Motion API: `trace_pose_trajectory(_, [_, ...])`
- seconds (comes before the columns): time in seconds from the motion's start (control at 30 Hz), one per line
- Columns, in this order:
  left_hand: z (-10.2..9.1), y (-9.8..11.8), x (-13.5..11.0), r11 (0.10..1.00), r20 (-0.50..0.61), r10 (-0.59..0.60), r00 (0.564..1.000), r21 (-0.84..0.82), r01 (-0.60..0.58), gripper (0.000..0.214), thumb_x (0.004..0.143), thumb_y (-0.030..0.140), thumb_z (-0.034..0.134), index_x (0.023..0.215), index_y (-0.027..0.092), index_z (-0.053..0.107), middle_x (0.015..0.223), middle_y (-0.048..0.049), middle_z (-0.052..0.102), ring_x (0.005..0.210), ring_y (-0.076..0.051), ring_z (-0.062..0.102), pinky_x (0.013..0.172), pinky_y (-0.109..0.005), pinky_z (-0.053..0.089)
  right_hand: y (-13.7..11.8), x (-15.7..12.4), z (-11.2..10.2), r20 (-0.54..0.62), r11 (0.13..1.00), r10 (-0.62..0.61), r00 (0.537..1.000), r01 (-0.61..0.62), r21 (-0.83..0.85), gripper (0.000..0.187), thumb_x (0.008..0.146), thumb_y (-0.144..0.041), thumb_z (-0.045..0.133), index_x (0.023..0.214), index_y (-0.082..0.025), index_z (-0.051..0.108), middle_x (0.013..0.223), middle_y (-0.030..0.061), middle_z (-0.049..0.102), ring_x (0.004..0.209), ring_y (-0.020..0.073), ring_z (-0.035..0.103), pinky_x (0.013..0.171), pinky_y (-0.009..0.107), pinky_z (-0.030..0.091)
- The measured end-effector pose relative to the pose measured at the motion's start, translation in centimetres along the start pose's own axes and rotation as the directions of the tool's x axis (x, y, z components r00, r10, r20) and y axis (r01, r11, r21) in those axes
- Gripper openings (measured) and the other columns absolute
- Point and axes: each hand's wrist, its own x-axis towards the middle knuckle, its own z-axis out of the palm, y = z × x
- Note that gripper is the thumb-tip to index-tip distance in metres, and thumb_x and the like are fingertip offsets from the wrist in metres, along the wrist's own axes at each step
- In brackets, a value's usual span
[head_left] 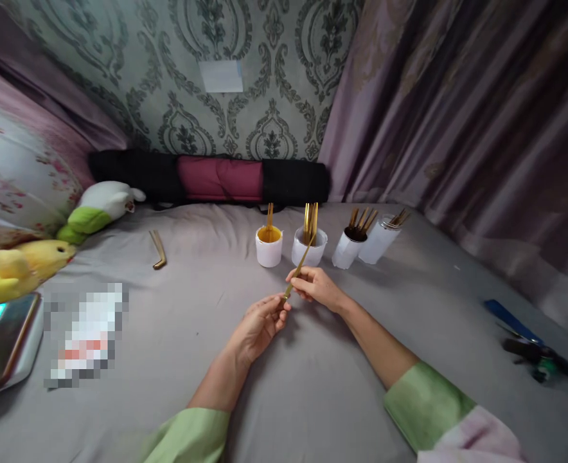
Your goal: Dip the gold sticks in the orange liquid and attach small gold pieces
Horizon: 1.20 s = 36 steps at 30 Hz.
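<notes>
Containers, four, in a row on grey sheet (207, 360). Yellow-lined white cup (269, 254) holds a few thin gold sticks (270, 217); wider whitish cup (317, 254) holds an upright gold bundle (310, 218); dark-mouthed cup (344, 251) and clear-rimmed jar (378, 244) hold brownish-gold sticks (361, 220). Left hand (259, 328) grips lower end of slim gold strip (304, 258); right hand (319, 288) pinches it higher up. Strip slants before wider cup, contact unclear.

Four white cylindrical containers (269, 254), one white-and-green plush toy (101, 204), one long black-and-maroon fabric roll (220, 179), one white rectangular panel (221, 76); slender gold-coloured utensils (310, 218) overlap beyond counting.
</notes>
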Motion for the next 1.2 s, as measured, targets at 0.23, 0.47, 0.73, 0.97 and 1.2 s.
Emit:
trace_pose_trajectory(0.23, [-0.1,-0.2,0.2,1.000,-0.001,0.009,1.000,0.022,-0.009,0.018,0.076,0.018,0.055,0.092,0.009,0.056,0.073,-0.0047,0.058,0.054,-0.006,0.051,0.049,-0.017,0.042,-0.6,0.0,-0.6,-0.039,0.999,0.009,0.999,-0.011,-0.035,0.027,0.073,-0.035,0.053,0.088,-0.013,0.057,0.059,-0.0031,0.048,0.044,0.0045,0.040,0.036,0.016,0.030])
trace_pose_trajectory(0.47, [0.3,0.0,-0.1,0.999,-0.032,0.006,0.999,0.037,-0.005,0.017,0.076,0.017,0.055,0.091,0.009,0.056,0.070,-0.0042,0.058,0.052,-0.006,0.051,0.046,-0.016,0.040,-1.2,0.2,-1.6,-0.133,0.997,-0.057,0.989,0.049,-0.059,0.028,0.074,-0.037,0.051,0.089,-0.014,0.058,0.063,-0.0017,0.050,0.043,0.0043,0.041,0.036,0.017,0.030])
trace_pose_trajectory(0.73, [0.4,0.1,-0.2,0.999,-0.022,0.005,1.000,0.040,-0.004,0.018,0.075,0.019,0.057,0.091,0.010,0.055,0.070,-0.0034,0.056,0.051,-0.005,0.050,0.046,-0.016,0.039,-2.4,0.5,-2.7,-0.247,0.995,-0.097,0.964,0.088,-0.046,0.030,0.077,-0.040,0.047,0.088,-0.014,0.057,0.068,0.0000,0.052,0.043,0.0034,0.041,0.034,0.015,0.030])
trace_pose_trajectory(0.97, [0.5,0.1,-0.3,0.999,-0.043,-0.004,0.999,0.045,0.006,0.018,0.075,0.018,0.057,0.091,0.011,0.054,0.070,-0.0033,0.056,0.052,-0.005,0.050,0.048,-0.016,0.040,-2.9,1.2,-3.5,-0.361,0.988,-0.147,0.921,0.150,-0.019,0.032,0.077,-0.043,0.047,0.085,-0.014,0.058,0.065,-0.0006,0.052,0.041,0.0034,0.040,0.033,0.016,0.029])
trace_pose_trajectory(1.2, [0.5,0.1,-0.2,0.999,-0.039,-0.004,0.999,0.038,0.006,0.020,0.075,0.018,0.057,0.093,0.010,0.054,0.071,-0.0035,0.056,0.053,-0.005,0.051,0.049,-0.016,0.041,-3.5,1.6,-4.1,-0.443,0.987,-0.150,0.884,0.156,-0.023,0.033,0.075,-0.044,0.050,0.083,-0.014,0.059,0.065,0.0003,0.053,0.042,0.0037,0.041,0.033,0.016,0.029])
